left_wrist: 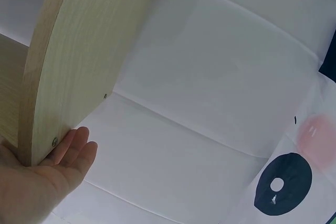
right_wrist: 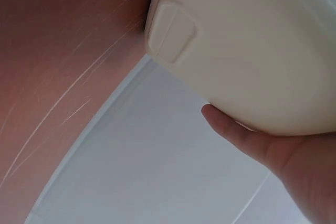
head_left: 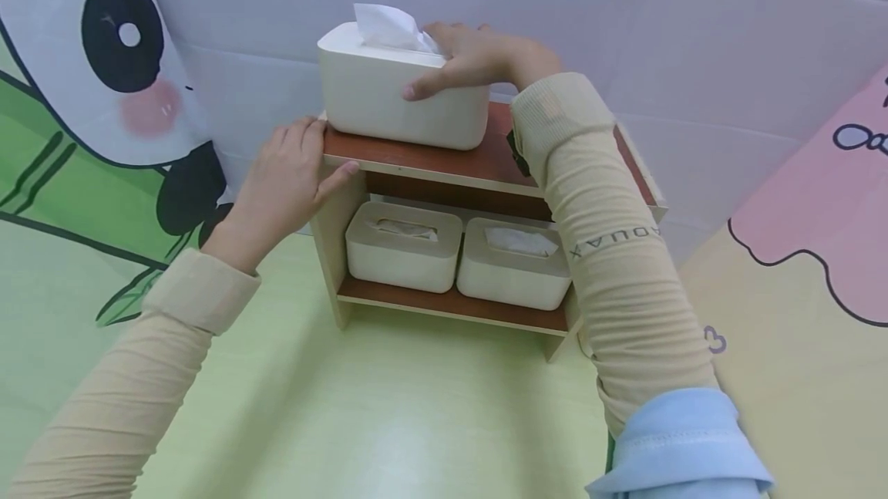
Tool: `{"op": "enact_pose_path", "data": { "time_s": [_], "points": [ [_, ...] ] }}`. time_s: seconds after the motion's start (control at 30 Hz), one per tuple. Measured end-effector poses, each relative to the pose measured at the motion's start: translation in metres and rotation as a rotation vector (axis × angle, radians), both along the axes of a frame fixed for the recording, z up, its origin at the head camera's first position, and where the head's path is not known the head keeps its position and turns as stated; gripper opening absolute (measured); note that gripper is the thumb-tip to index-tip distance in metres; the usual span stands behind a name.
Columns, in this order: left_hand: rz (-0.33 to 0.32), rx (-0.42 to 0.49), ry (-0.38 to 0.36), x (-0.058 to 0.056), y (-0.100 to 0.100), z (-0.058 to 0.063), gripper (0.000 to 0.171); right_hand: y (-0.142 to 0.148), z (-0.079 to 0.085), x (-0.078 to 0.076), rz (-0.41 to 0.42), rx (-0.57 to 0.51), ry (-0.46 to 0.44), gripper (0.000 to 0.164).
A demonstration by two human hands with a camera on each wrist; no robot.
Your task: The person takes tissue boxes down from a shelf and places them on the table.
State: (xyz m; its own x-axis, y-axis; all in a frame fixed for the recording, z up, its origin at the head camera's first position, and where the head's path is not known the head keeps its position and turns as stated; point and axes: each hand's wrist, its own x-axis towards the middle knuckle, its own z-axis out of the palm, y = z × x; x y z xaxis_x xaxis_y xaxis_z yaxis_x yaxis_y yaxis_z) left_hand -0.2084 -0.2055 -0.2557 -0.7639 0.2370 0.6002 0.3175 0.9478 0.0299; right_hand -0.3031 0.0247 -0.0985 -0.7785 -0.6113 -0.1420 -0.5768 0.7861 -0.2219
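Note:
A cream tissue box (head_left: 388,98) with a white tissue (head_left: 388,25) sticking up stands at the left end of the small shelf's reddish-brown top (head_left: 502,152). My right hand (head_left: 479,59) holds this box from above at its right end, thumb on the front face and fingers over the far side. In the right wrist view, the box's end (right_wrist: 241,51) shows a moulded tab, with my hand (right_wrist: 294,161) along one edge. My left hand (head_left: 287,163) grips the top left corner of the shelf, its thumb at the front edge. Fingers (left_wrist: 79,153) lie against the side panel (left_wrist: 89,51) in the left wrist view.
Two more cream tissue boxes, a left one (head_left: 402,252) and a right one (head_left: 513,268), sit side by side on the lower board (head_left: 444,305). The shelf stands on a pale green surface (head_left: 388,406), before a white cloth backdrop (head_left: 694,44) with cartoon prints.

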Motion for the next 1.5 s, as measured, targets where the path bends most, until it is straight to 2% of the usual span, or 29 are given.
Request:
{"op": "enact_pose_path", "data": {
  "time_s": [0.17, 0.5, 0.8, 1.13, 1.5],
  "points": [
    [0.003, -0.004, -0.009, -0.0002, 0.0012, 0.0000, 0.073, 0.0005, -0.0006, -0.0022, -0.010, 0.002, 0.000, 0.097],
    [0.007, -0.006, -0.029, 0.0020, 0.0013, 0.0021, 0.074, -0.0001, -0.0018, -0.0037, 0.039, -0.021, 0.031, 0.095],
    [0.004, -0.004, -0.020, 0.0026, 0.0008, 0.0019, 0.073, -0.0001, -0.0018, -0.0017, 0.000, -0.056, 0.009, 0.093],
    [-0.004, -0.007, 0.000, 0.0021, 0.0030, 0.0020, 0.072, 0.0023, -0.0039, -0.0008, -0.010, -0.090, 0.043, 0.086],
    [0.002, -0.002, -0.012, 0.0016, 0.0032, 0.0013, 0.073, 0.0026, -0.0045, -0.0016, -0.041, -0.083, 0.061, 0.090]
  ]
}}
